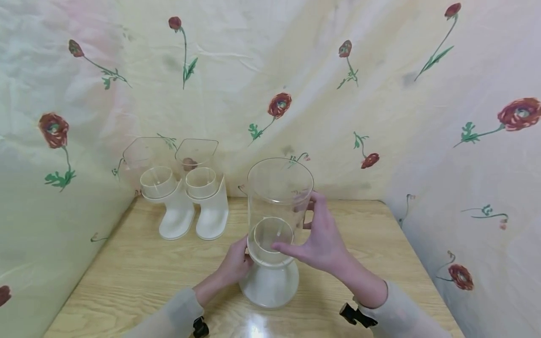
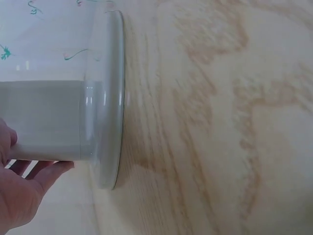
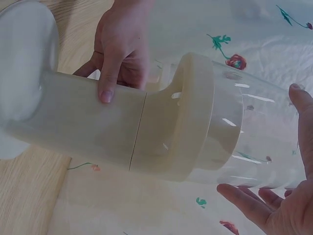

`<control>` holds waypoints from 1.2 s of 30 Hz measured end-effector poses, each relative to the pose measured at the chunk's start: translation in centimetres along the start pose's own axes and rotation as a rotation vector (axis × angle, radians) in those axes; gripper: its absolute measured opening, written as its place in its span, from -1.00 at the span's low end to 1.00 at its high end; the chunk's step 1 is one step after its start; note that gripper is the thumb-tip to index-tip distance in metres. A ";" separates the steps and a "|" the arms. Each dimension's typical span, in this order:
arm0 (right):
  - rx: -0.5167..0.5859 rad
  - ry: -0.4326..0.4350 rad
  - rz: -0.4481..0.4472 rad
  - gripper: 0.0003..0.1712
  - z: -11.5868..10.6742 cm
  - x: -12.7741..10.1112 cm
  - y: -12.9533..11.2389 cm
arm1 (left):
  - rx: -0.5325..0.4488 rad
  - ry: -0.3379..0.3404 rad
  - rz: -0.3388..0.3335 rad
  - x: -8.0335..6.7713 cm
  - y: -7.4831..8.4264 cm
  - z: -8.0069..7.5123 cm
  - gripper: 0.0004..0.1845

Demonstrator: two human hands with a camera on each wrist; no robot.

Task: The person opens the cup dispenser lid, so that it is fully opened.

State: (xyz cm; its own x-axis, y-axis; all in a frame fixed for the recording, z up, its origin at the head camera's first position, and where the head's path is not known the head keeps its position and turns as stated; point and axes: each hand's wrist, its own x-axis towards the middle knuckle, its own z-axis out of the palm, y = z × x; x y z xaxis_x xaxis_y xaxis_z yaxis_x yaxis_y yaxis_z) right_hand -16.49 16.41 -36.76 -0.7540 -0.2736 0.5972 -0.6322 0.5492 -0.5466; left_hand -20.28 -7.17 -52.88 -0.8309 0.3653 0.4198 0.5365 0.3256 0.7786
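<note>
Beneath the fingers we see the table [image 1: 380, 239]. Between the two hands is the tall clear container [image 1: 267, 195], clasped by the right hand [image 1: 323, 240], thumb and fingers on either side. Directly below, the left hand [image 1: 234, 264] has its fingers clamped round the white stand [image 1: 269, 285]. Beyond the left fingers sit two other white stands [image 1: 176, 218]. We judge the container is being seated or steadied; next calls for keeping both parts aligned.

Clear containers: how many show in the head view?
3: the front container in the right hand, and at the back left, the far-left container and the neighbouring container.
</note>
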 end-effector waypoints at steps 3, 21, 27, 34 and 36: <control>-0.007 -0.002 0.003 0.34 0.0 -0.1 -0.1 | -0.040 -0.022 -0.024 0.0 -0.2 0.1 -0.31; 0.072 -0.063 -0.080 0.32 -0.8 0.0 1.6 | -0.142 -0.098 -0.053 -0.1 -0.1 -0.2 -0.39; 0.099 -0.106 -0.025 0.39 -2.2 0.6 1.0 | -0.166 -0.158 -0.047 1.0 0.3 -1.3 -0.34; 0.072 -0.121 -0.015 0.34 -2.9 0.9 -0.2 | -0.349 -0.213 -0.078 1.4 0.2 -1.7 -0.45; 0.093 -0.144 -0.027 0.32 -3.1 1.0 -0.1 | -0.350 -0.214 -0.080 1.0 0.1 -1.6 -0.41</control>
State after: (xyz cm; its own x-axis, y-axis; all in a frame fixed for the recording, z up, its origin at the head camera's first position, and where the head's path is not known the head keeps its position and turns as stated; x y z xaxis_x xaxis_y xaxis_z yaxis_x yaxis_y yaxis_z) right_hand -16.63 18.55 -34.28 -0.7504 -0.4013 0.5252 -0.6609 0.4667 -0.5877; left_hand -21.30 -8.16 -51.66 -0.7983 0.5363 0.2740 0.3583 0.0572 0.9319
